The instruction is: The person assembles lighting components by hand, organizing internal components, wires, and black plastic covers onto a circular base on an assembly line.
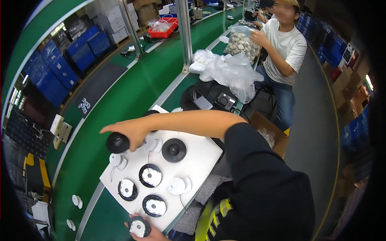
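Observation:
My right hand (134, 130) reaches across the white board (205, 148) to its far left edge. Its fingers and thumb curve round a black round base (118, 143). At the near end of the board, my left hand (155, 235) holds a black disc with a white plate (139, 227) on it. Between the hands lie several similar discs, among them one (150, 175) in the middle and one (154, 205) nearer me. White round parts with thin cables, such as this one (179, 186), stand beside them. A bare black ringed disc (174, 150) lies right of my right hand.
A green conveyor belt (96, 128) runs along the left, carrying small white parts (77, 201). A metal post (185, 36) rises beyond the board. Clear plastic bags (229, 70) and a black tray (197, 90) sit farther off. A co-worker (283, 48) sits handling a filled bag (242, 42).

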Demonstrator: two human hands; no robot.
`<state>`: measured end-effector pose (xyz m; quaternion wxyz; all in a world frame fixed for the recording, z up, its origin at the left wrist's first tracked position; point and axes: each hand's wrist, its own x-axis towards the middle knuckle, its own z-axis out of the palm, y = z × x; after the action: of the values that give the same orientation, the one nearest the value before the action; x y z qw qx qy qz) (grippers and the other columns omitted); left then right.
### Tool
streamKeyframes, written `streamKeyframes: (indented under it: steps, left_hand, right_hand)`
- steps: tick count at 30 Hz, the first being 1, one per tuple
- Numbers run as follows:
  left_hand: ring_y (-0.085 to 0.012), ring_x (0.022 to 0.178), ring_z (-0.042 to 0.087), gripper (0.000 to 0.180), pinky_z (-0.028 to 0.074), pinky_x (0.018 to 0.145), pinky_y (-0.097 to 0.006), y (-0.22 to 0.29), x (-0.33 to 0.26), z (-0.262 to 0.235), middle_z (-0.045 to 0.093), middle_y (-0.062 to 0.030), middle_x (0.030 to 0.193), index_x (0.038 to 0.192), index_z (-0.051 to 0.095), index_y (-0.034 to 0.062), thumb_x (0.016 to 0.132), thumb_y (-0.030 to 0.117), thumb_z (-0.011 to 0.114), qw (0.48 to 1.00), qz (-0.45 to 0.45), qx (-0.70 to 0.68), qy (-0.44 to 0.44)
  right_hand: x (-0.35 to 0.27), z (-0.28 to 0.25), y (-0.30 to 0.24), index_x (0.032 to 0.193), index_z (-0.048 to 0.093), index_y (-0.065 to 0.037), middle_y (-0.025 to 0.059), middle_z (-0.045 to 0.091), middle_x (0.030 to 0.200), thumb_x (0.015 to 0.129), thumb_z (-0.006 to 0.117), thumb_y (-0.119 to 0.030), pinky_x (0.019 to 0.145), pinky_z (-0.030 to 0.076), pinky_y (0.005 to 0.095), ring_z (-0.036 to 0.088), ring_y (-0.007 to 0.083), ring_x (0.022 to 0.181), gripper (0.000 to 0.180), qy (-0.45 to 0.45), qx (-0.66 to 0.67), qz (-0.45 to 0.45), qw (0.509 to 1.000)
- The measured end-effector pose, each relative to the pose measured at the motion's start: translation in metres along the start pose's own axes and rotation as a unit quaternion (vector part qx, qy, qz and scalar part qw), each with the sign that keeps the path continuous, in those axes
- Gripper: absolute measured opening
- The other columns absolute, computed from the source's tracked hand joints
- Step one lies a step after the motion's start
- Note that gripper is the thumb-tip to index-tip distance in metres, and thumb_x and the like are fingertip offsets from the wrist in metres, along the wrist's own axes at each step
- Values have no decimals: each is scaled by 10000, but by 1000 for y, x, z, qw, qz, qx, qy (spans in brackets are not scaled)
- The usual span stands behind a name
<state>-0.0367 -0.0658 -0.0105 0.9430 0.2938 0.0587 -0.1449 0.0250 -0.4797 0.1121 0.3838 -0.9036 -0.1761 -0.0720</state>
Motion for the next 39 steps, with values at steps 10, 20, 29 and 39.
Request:
streamKeyframes:
  steps: [10,20,29,39]
  left_hand:
    - [-416,1198,516,483,415,929,-556,0,-3,-18,567,-188,1316,1256,629,151,813,333,565,999,4,-27,-23]
    - [-437,1286,472,542,494,896,-581,-5,10,-42,413,-218,1477,1468,379,207,958,375,452,996,14,-49,-73]
    - [-411,1353,392,518,454,950,-552,-7,5,-27,407,-199,1481,1406,452,210,925,388,525,997,54,-44,-16]
    - [-417,1348,390,495,445,962,-554,-9,5,-29,423,-209,1456,1382,465,194,923,372,522,997,45,-48,-37]
  right_hand:
    - [-178,-2,-75,1545,94,-243,279,360,1443,642,827,-81,1010,456,399,463,361,1291,1174,192,181,132,956]
    - [-186,9,-61,1473,327,-77,152,449,1419,583,840,-76,1118,351,380,467,301,1303,1028,168,7,136,976]
    - [-156,-23,-5,1447,393,-162,130,483,1380,628,811,-41,1108,373,396,476,328,1269,927,29,-135,109,984]
    - [-160,-11,27,1453,374,-160,164,502,1366,595,821,-55,1072,408,401,504,358,1232,973,147,-101,99,979]
